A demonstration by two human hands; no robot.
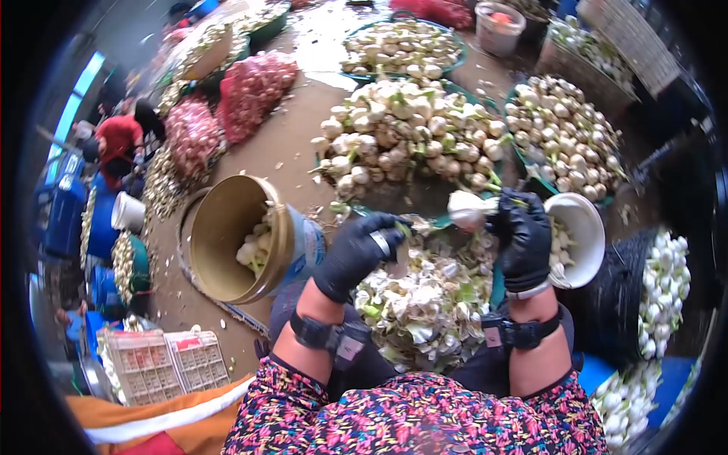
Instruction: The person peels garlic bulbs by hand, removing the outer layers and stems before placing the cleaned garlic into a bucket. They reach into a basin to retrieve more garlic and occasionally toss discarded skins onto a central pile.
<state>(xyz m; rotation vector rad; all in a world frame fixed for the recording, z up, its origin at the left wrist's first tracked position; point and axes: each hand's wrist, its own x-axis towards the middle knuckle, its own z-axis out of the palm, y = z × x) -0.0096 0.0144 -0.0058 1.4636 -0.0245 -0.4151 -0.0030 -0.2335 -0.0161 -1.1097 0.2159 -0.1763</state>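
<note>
My right hand (pixel 522 239), in a black glove, is closed round the stem of a garlic bulb (pixel 468 210), whose white head points left. My left hand (pixel 360 256), also gloved in black, is closed with its fingers pinched together. A small greenish bit shows at its fingertips, too blurred to name. Below both hands lies a heap of garlic peelings (pixel 428 303) between my knees. Just beyond them is a large pile of garlic bulbs (pixel 402 129) with short green stems.
A tan bucket (pixel 205 250) with a few bulbs lies tilted at left; a white bucket (pixel 588 239) stands at right. More garlic fills a green tub (pixel 523 167) and a far basin (pixel 402 49). Red mesh sacks (pixel 254 95), crates (pixel 163 364) and a person in red (pixel 120 140) are left.
</note>
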